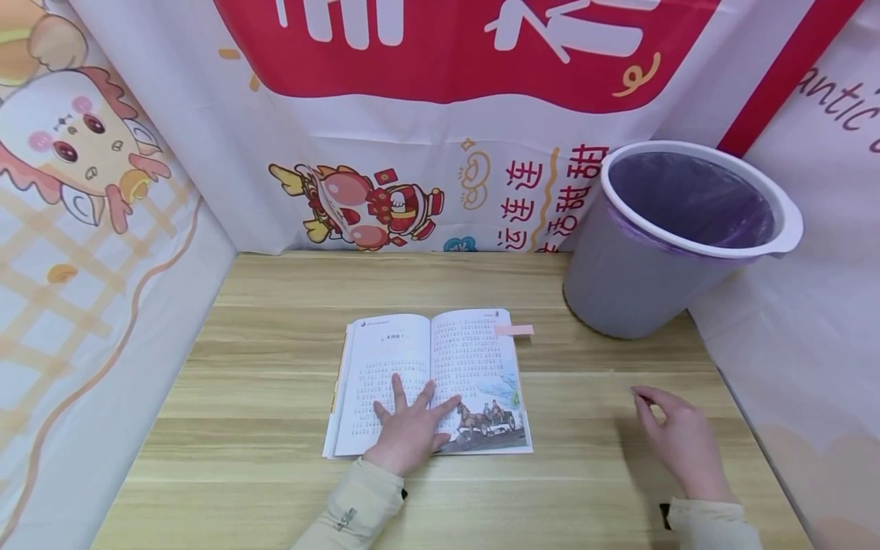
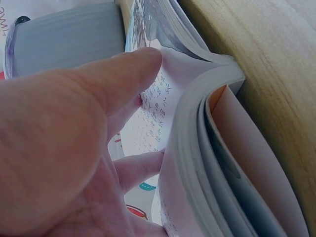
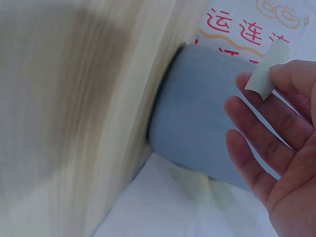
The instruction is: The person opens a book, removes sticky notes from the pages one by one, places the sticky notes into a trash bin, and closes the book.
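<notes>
An open book (image 1: 392,382) with printed text and a horse-cart picture lies on the table. Across its lower middle my left hand (image 1: 407,437) rests with spread fingers, pressing both pages near the fold. In the left wrist view, the thumb (image 2: 143,69) lies over the page and the thick page block (image 2: 197,148) curves up beside it. A pink paper tab (image 1: 517,330) sticks out from the right page's upper edge. To the right of the book, my right hand (image 1: 682,443) pinches a small pale paper strip (image 3: 269,69) between thumb and forefinger, its other fingers loosely bent.
A grey waste bin (image 1: 632,267) with a purple liner stands at the table's back right, beyond the right hand. Printed cloth (image 1: 385,130) hangs behind the wood-grain table (image 1: 275,321), with more cloth at both sides.
</notes>
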Available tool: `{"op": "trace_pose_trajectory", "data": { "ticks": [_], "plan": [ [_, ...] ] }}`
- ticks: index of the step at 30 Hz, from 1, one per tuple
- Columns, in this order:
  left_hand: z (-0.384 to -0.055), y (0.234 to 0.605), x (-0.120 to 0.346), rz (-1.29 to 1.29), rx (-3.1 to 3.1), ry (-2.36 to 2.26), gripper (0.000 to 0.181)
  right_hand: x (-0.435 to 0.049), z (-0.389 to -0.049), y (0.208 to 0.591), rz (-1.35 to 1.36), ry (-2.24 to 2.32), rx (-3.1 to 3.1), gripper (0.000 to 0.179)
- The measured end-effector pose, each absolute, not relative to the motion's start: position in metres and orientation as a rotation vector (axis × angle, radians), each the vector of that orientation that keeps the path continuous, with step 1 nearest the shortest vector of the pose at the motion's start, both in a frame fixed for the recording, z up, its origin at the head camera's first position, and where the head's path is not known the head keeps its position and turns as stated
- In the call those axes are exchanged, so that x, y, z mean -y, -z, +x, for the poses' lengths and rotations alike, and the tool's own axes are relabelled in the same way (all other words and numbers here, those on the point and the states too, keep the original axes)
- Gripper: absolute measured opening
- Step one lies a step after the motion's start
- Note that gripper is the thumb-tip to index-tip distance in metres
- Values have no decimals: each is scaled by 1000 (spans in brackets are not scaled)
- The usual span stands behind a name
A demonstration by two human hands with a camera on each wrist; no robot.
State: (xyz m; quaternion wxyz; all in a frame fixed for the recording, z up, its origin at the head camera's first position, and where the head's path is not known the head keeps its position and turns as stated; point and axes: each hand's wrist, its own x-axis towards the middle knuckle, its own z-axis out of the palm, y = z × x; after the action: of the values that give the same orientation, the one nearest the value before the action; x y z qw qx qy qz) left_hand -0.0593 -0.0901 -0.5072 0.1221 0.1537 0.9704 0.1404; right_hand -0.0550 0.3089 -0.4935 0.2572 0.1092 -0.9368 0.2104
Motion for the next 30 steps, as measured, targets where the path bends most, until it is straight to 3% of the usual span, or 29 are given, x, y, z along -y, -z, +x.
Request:
{"op": "trace_pose_trajectory", "data": {
  "ticks": [10, 17, 30],
  "plan": [
    [-61, 509, 90, 445, -2831, -415, 59, -316, -59, 469, 249, -578, 2508, 16],
    [-60, 507, 90, 444, -2828, -424, 59, -322, -68, 446, 362, -487, 2350, 17],
    [-60, 508, 90, 447, -2824, -424, 59, -326, -81, 376, 304, -550, 2146, 22]
  ]
}}
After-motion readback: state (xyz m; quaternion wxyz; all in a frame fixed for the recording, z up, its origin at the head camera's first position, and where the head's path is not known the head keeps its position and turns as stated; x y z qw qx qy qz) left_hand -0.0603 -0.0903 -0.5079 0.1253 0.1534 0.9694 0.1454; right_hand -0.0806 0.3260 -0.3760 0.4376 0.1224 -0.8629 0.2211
